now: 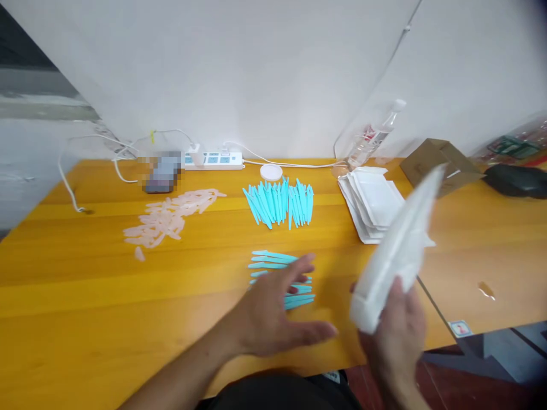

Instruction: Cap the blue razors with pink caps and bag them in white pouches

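Note:
My right hand [397,330] grips a white padded envelope [395,256] by its lower end, tilted up off the table and slightly blurred. Over a row of slim blue plastic sticks shaped like eyebrow razors [299,300] hovers my left hand [277,313], fingers and thumb apart, hiding part of the row. I cannot tell whether it touches them. Farther back lie more blue razors [273,202] in two bunches. A scattered heap of pale pink, translucent small pieces [164,219] lies to the left. Several white envelopes [376,199] are stacked behind the held one.
Along the wall sit a blurred-out phone [163,173], a power strip [213,161] with white cables, and a round white lid [271,172]. At the back right are a clear bottle [376,136], a cardboard box [442,162] and a black pouch [517,180]. The wooden table [85,285] has a seam at right.

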The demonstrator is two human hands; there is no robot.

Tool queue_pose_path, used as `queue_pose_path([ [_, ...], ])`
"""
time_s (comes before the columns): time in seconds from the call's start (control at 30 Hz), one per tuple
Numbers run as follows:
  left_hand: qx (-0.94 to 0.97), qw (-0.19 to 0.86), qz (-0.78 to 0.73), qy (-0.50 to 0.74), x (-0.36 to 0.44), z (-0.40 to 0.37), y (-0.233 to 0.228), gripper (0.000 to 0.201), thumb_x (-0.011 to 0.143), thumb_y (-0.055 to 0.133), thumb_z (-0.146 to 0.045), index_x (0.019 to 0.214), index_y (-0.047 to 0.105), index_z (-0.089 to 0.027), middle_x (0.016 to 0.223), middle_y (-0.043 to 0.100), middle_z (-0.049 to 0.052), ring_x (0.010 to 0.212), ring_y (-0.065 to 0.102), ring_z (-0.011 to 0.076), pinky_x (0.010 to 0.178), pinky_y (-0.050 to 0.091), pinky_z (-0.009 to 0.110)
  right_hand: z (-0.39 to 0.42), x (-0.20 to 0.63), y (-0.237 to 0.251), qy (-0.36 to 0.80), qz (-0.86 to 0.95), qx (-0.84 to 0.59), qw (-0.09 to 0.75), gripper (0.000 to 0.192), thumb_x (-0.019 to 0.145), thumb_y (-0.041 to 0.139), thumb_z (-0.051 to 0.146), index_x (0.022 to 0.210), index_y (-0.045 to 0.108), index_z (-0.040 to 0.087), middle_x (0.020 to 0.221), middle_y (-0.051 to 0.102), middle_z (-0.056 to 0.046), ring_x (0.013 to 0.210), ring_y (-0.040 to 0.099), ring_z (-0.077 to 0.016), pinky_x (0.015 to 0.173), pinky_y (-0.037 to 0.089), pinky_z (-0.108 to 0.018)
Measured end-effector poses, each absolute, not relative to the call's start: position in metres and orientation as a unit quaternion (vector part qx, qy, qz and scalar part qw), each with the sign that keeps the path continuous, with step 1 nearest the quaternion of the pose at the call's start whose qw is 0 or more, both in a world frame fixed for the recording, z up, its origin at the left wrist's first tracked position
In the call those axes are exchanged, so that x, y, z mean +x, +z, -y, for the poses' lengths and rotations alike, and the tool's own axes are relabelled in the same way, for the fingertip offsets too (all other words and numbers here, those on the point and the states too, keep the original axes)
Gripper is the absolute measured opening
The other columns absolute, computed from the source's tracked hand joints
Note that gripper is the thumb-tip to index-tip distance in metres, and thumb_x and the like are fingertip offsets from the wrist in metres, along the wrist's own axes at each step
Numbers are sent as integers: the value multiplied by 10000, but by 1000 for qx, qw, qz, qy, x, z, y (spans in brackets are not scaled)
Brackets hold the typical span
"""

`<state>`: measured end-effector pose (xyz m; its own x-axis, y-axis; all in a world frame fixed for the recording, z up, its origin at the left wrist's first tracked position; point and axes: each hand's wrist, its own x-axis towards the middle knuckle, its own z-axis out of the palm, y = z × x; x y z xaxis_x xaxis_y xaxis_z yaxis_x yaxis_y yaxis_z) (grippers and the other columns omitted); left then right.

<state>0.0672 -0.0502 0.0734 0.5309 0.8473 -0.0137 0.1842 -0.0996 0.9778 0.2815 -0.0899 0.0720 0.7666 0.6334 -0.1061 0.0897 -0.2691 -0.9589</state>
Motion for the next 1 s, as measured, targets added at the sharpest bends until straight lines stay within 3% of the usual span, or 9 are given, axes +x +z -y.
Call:
queue_pose_path([
  [0.17, 605, 600, -396, 341, 83, 70, 72, 447, 1000, 530, -424, 1421, 519, -275, 1306, 689, 105, 1074, 715, 220, 901, 598, 382, 120, 232, 55, 387, 195, -763, 480, 557, 822, 613, 702, 1044, 672, 194, 847, 737, -42, 718, 657, -226, 552, 501, -283],
  [0.33, 635, 589, -397, 303, 69, 91, 77, 939, 741, 851, -442, 1540, 373, -329, 1497, 550, 89, 1302, 585, 294, 1017, 544, 409, 132, 236, 44, 429, 183, -761, 451, 597, 838, 606, 701, 1121, 696, 183, 956, 762, -56, 833, 694, -243, 656, 553, -292],
  [0.43, 633, 531, -442, 350, 68, 106, 71, 504, 941, 635, -377, 1427, 539, -282, 1374, 653, 74, 1160, 665, 244, 978, 545, 359, 139, 233, 44, 475, 319, -682, 456, 488, 958, 492, 605, 1095, 691, 181, 889, 746, -57, 781, 685, -229, 653, 550, -301],
  [0.5, 590, 495, -502, 395, 63, 110, 66, 377, 1001, 530, -356, 1358, 590, -251, 1303, 691, 69, 1099, 681, 218, 931, 548, 315, 145, 242, 50, 431, 494, -622, 428, 346, 989, 503, 488, 968, 683, 193, 790, 701, -38, 700, 647, -197, 620, 528, -283],
  [0.57, 566, 483, -535, 399, 57, 109, 65, 361, 1006, 524, -371, 1333, 600, -238, 1258, 709, 65, 1052, 689, 206, 897, 548, 294, 152, 260, 60, 259, 658, -569, 420, 194, 902, 676, 399, 894, 644, 207, 745, 650, -16, 667, 610, -175, 613, 504, -270],
  [0.67, 618, 506, -499, 337, 56, 105, 73, 349, 991, 555, -353, 1315, 622, -243, 1225, 723, 59, 1020, 690, 199, 918, 536, 301, 156, 285, 78, -4, 778, -498, 383, 568, 702, 870, 410, 1155, 607, 190, 1034, 671, -111, 981, 636, -289, 890, 512, -420],
  [0.77, 670, 548, -405, 295, 71, 98, 85, 363, 962, 596, -316, 1320, 623, -260, 1249, 707, 54, 1113, 659, 217, 1011, 498, 338, 145, 293, 86, -1, 865, -443, 238, 924, 735, 806, 470, 1483, 392, 121, 1406, 523, -237, 1319, 453, -438, 1112, 315, -635],
  [0.9, 614, 631, -383, 278, 82, 89, 86, 504, 944, 632, -391, 1414, 505, -263, 1053, 730, 51, 866, 683, 185, 764, 558, 293, 118, 295, 81, 114, 884, -414, 184, 992, 809, 670, 196, 1607, 85, 125, 1318, 575, -198, 1162, 552, -337, 966, 477, -496],
  [1.0, 553, 662, -422, 281, 72, 86, 78, 511, 949, 613, -465, 1386, 506, -221, 862, 695, 26, 698, 634, 146, 609, 499, 236, 107, 296, 77, 161, 869, -419, 206, 962, 818, 650, 167, 1603, 94, 187, 1231, 592, -160, 1067, 561, -305, 899, 499, -454],
])
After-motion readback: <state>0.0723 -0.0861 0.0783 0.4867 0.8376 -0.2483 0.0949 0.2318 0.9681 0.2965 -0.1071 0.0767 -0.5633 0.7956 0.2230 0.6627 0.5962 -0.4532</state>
